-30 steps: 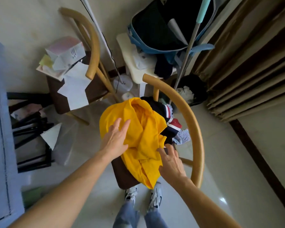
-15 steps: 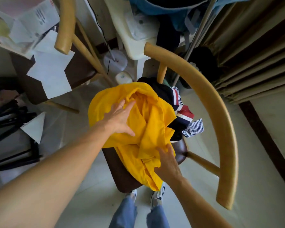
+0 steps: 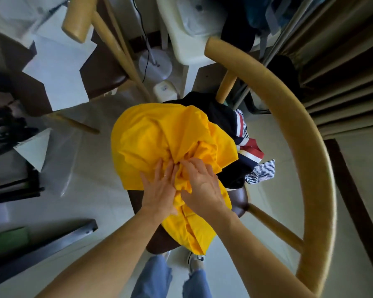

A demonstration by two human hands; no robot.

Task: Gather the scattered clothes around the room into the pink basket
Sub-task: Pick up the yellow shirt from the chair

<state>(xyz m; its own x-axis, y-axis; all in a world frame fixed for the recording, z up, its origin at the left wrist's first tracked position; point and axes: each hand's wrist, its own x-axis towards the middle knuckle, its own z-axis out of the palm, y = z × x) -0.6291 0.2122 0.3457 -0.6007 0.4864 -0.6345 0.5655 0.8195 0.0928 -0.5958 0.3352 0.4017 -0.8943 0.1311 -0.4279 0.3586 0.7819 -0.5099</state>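
The yellow garment (image 3: 159, 138) lies heaped on the chair seat (image 3: 239, 200), its long axis running far to near and its near end drooping over the edge. The left hand (image 3: 159, 191) presses it with straight fingers. The right hand (image 3: 202, 183) bunches a fold, fingertips buried; dark striped clothes (image 3: 243, 147) lie half hidden beneath.

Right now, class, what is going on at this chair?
A person stands at a wooden chair piled with clothes. Both hands are on the yellow garment: the left hand presses on it, the right hand grips a fold. A dark striped garment lies partly under it. No pink basket is in view.
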